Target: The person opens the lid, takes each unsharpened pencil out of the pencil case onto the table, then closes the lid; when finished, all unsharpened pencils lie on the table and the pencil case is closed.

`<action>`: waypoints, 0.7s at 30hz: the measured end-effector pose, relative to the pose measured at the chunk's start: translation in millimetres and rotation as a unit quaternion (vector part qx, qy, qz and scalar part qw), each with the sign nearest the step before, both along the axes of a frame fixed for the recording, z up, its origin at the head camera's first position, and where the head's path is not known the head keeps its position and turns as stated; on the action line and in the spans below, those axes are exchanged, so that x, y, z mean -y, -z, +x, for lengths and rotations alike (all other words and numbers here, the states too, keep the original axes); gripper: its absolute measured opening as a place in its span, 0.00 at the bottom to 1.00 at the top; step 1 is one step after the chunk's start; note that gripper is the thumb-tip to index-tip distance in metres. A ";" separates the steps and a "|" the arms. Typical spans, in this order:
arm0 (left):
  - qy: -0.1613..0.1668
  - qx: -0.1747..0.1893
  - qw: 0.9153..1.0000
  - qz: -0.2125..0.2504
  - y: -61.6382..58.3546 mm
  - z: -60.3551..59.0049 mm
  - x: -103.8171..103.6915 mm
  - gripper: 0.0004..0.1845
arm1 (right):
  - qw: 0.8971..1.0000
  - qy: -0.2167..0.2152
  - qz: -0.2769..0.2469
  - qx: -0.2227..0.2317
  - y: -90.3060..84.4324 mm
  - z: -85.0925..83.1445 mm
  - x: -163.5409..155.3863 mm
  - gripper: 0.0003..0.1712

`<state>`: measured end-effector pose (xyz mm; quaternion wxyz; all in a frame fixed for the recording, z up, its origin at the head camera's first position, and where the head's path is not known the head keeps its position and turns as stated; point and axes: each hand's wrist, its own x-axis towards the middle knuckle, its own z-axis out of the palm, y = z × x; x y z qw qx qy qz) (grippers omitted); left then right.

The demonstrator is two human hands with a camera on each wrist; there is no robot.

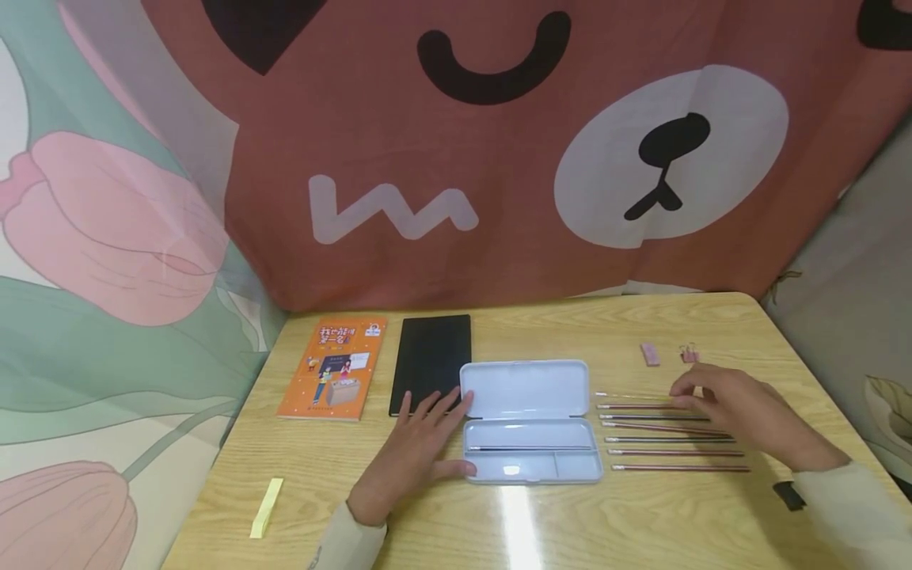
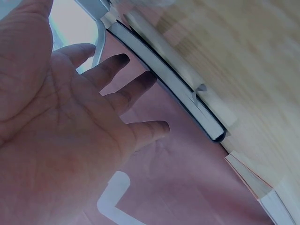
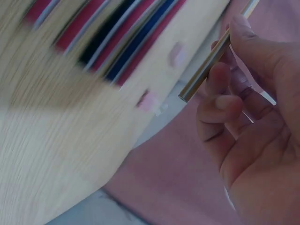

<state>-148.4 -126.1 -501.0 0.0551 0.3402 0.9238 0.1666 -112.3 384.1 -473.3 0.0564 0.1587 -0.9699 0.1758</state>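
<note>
A pale blue pencil case (image 1: 526, 388) lies open on the table, one dark pencil (image 1: 530, 449) in its long back compartment. My left hand (image 1: 420, 439) spreads its fingers at the case's left side, thumb at the front left corner, index finger near the lid. In the right wrist view, my right hand (image 3: 258, 108) pinches a gold pencil (image 3: 206, 70) between thumb and fingers. The head view shows that pencil at the back of a row of red and dark pencils (image 1: 673, 454), eraser ends toward the case; my right hand hides part of the row.
Behind the row are a pink eraser (image 1: 650, 354) and a pink binder clip (image 1: 689, 353). A black notebook (image 1: 431, 356) and an orange book (image 1: 333, 368) lie at the back left. Yellow sticky notes (image 1: 267, 507) sit at front left, a small black object (image 1: 788, 495) at right.
</note>
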 end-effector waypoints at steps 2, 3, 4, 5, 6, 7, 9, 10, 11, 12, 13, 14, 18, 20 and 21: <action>-0.001 0.005 1.000 0.000 0.2 -0.2 0.5 0.55 | 1.000 0.003 0.006 0.024 2.0 -1.9 -6.8 0.14; -0.001 0.006 1.000 0.001 0.3 -0.2 0.7 0.55 | 0.999 0.004 0.009 0.034 3.0 -2.8 -9.0 0.13; -0.002 0.008 1.000 0.001 0.2 -0.2 0.9 0.55 | 0.999 0.005 0.013 0.039 4.2 -3.8 -10.6 0.12; -0.002 0.009 1.000 0.000 -0.1 -0.1 1.0 0.55 | 0.999 0.005 0.016 0.043 5.6 -5.2 -11.7 0.12; -0.002 0.009 1.000 -0.001 0.0 -0.1 1.2 0.55 | 0.999 0.005 0.018 0.047 7.0 -6.6 -12.3 0.11; -0.003 0.009 1.000 -0.002 -0.1 0.0 1.0 0.55 | 0.999 0.002 0.019 0.050 8.5 -8.0 -12.7 0.10; -0.003 0.009 1.000 -0.003 -0.4 0.0 0.7 0.55 | 0.998 0.002 0.023 0.055 11.3 -10.6 -13.5 0.10; -0.004 0.010 1.000 -0.004 -0.7 0.1 0.5 0.55 | 0.998 0.000 0.024 0.056 12.7 -12.1 -13.9 0.10; -0.003 0.010 1.000 -0.005 -0.6 0.0 0.4 0.55 | 0.998 -0.001 0.025 0.060 13.8 -13.3 -14.0 0.09; -0.003 0.011 1.000 -0.004 -0.7 0.0 0.2 0.55 | 0.998 -0.001 0.027 0.060 14.9 -14.3 -13.9 0.09; -0.003 0.012 1.000 -0.002 -1.1 0.1 0.0 0.55 | 0.998 -0.001 0.030 0.059 16.0 -15.3 -13.8 0.09; -0.002 0.013 1.000 -0.001 -1.4 0.3 -0.2 0.55 | 0.998 -0.002 0.033 0.058 17.0 -16.1 -13.6 0.09; -0.005 0.016 1.000 -0.003 -0.9 0.2 -0.4 0.55 | 0.998 -0.005 0.037 0.049 20.0 -19.1 -11.8 0.09; -0.005 0.017 1.000 -0.006 -0.5 -0.2 -0.5 0.55 | 0.998 -0.008 0.035 0.050 20.8 -20.2 -11.1 0.09; -0.005 0.017 1.000 -0.006 0.0 -0.6 -0.4 0.55 | 0.998 -0.006 0.036 0.051 20.8 -20.6 -11.0 0.09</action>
